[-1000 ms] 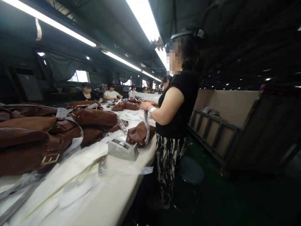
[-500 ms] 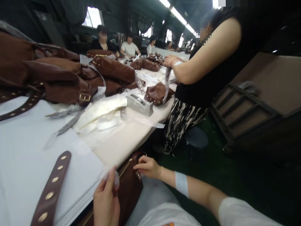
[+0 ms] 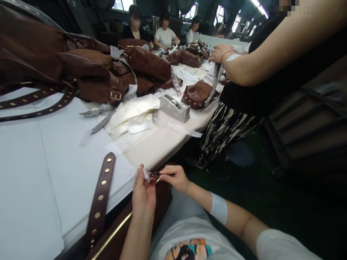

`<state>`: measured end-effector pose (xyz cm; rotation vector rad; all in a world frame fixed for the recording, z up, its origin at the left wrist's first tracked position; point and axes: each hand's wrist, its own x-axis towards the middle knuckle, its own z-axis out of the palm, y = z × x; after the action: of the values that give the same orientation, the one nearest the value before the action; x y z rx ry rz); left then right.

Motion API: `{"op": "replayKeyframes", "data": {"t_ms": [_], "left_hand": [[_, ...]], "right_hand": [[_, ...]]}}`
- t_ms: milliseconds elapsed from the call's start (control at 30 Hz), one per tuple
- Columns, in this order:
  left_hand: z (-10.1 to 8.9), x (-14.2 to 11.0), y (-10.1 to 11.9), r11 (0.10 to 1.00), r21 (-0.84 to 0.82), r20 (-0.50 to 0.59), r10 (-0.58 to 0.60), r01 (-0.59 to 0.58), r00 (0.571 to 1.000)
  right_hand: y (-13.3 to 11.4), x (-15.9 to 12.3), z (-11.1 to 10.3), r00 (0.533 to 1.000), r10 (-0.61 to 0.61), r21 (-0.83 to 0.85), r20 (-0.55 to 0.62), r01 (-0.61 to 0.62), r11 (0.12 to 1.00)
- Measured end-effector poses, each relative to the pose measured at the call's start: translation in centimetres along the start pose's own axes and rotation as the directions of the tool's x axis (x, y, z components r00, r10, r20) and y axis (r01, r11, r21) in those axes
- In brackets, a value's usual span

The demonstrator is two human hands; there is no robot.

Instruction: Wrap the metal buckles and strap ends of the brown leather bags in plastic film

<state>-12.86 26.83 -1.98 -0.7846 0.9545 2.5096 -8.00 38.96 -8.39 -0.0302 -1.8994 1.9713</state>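
Observation:
A brown leather bag (image 3: 162, 202) with a gold zipper (image 3: 115, 233) lies across my lap, against the table edge. My left hand (image 3: 144, 193) is closed on a crumpled piece of clear plastic film (image 3: 146, 175) held between thumb and fingers. Just to its right, my right hand (image 3: 176, 177) pinches a narrow brown studded strap (image 3: 155, 175), whose end reaches toward the plastic. A wider studded strap (image 3: 101, 197) from the bag lies over the paper stack at left.
White paper sheets (image 3: 29, 155) are stacked at left, with brown bags (image 3: 89, 76) behind. A grey tape dispenser (image 3: 175, 110) stands on the table beyond plastic strips. A co-worker's arm (image 3: 260, 68) is at right, near a stool (image 3: 240, 153). Other people sit farther back.
My right hand has come closer to my left, now pinching the strap beside the plastic film. Both hands have moved up along the bag, and the camera view has shifted.

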Motion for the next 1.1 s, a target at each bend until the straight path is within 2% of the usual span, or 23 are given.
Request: {"op": "replayKeyframes", "data": {"t_ms": [133,400,600,867,933,1033,1067,1100], "left_hand": [[0.4,0.1,-0.4,0.999,-0.034,0.009,0.029,-0.029,1.0],[-0.6,0.4,-1.5,0.995,-0.006,-0.023,0.098,-0.098,0.995],[-1.1,0.0,-2.0,0.989,0.002,-0.038,0.147,-0.147,0.988],[-1.6,-0.8,-1.8,0.976,-0.004,-0.03,0.218,-0.218,0.976],[-1.5,-1.7,-1.2,0.955,0.012,-0.041,0.296,-0.296,0.954],[-1.1,-2.6,-0.3,0.881,0.042,-0.062,0.473,-0.471,0.879],[-0.9,-2.6,-0.2,0.864,0.042,-0.06,0.504,-0.503,0.861],[-0.8,-2.5,-0.3,0.865,0.039,-0.056,0.502,-0.5,0.863]], "right_hand": [[-0.1,-0.6,-0.1,1.0,-0.018,-0.011,0.008,0.019,1.0],[1.1,-1.3,0.3,0.994,-0.065,0.02,-0.092,0.067,0.998],[1.6,-1.4,0.5,0.985,-0.04,0.053,-0.166,0.049,0.997],[1.8,-1.6,0.5,0.984,-0.025,0.106,-0.179,0.044,0.993],[1.7,-1.7,0.4,0.982,-0.026,0.133,-0.188,0.052,0.99],[1.6,-1.9,0.3,0.983,-0.053,0.15,-0.174,0.08,0.986],[1.6,-2.0,0.3,0.984,-0.065,0.152,-0.167,0.09,0.984],[1.6,-2.0,0.2,0.984,-0.074,0.155,-0.163,0.1,0.983]]}}
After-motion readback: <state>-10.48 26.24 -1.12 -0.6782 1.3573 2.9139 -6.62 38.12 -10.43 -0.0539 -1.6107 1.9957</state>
